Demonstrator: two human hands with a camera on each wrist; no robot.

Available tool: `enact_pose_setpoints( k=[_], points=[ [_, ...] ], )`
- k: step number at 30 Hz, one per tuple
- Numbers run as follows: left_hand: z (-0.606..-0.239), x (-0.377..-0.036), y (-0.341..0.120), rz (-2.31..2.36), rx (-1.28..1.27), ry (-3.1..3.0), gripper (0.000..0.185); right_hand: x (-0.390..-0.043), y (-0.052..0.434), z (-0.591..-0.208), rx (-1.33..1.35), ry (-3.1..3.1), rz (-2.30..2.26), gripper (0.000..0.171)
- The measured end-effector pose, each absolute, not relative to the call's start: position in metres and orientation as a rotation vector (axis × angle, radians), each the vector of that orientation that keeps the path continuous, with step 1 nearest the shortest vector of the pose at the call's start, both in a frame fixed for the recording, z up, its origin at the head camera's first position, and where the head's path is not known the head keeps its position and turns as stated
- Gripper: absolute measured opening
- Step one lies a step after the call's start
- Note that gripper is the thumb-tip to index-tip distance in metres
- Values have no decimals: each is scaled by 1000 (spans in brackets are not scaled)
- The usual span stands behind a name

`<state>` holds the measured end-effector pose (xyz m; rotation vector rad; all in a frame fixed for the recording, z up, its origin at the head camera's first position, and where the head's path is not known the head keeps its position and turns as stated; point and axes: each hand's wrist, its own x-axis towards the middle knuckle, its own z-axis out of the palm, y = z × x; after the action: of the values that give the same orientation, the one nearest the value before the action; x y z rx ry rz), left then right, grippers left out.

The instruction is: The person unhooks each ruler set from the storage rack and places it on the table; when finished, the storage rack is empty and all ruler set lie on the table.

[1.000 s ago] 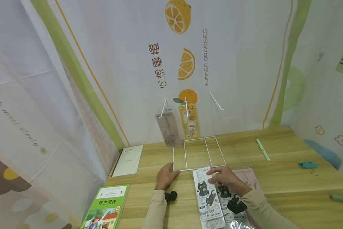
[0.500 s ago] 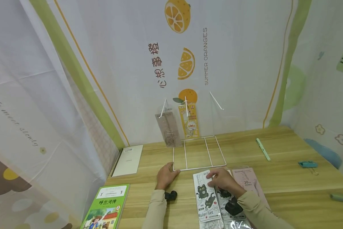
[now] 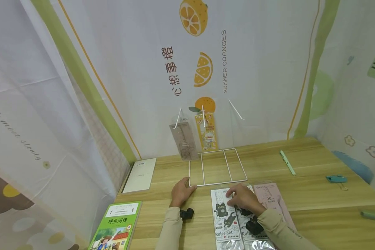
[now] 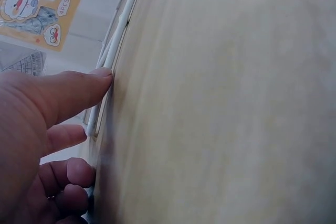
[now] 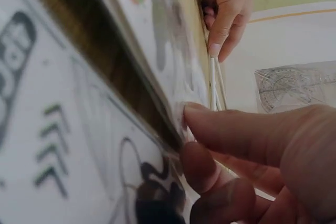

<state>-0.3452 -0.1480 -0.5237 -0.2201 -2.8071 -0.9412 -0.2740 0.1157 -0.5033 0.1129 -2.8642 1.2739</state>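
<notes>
My left hand (image 3: 180, 192) holds the front left corner of a white wire display rack (image 3: 218, 183), the thumb on its front bar. In the right wrist view, my right hand (image 3: 244, 198) pinches the edge of a white black-cat ruler set (image 3: 224, 215) between thumb and finger, and a dark gap shows beneath that edge. Beside it lies a second black-cat ruler set (image 3: 253, 236), partly covered by my hand, then a pink ruler set (image 3: 275, 199). From the rack's hooks hang a greyish-pink ruler set (image 3: 185, 144) and a yellow duck ruler set (image 3: 207, 133); the right hook (image 3: 236, 110) is bare.
At the left, a cream notebook (image 3: 139, 175) lies behind a green book (image 3: 116, 222). A pale green pen (image 3: 287, 163), a teal binder clip (image 3: 336, 180) and a green stick-like object (image 3: 373, 217) lie to the right. A printed curtain (image 3: 253, 69) hangs behind the table.
My right hand has lowered the white ruler set slightly toward me, and it now lies flatter, in line with the second one. My left hand has stayed on the rack corner.
</notes>
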Motion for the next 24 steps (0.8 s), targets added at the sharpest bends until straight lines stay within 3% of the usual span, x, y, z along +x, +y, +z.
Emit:
enact_pose_setpoints(
  k=[9, 15, 20, 24],
  points=[
    [-523, -345, -148, -937, -208, -2815, 55, -275, 117, -498, 95, -2853, 1323, 21],
    [-523, -344, -147, -957, -221, -2813, 55, -290, 124, -487, 92, -2784, 1380, 5],
    [-523, -343, -149, -963, -245, -2792, 54, -318, 131, -483, 94, -2741, 1382, 31],
    [-524, -343, -149, -956, -260, -2789, 52, -345, 132, -475, 148, -2674, 1467, 29]
  ],
)
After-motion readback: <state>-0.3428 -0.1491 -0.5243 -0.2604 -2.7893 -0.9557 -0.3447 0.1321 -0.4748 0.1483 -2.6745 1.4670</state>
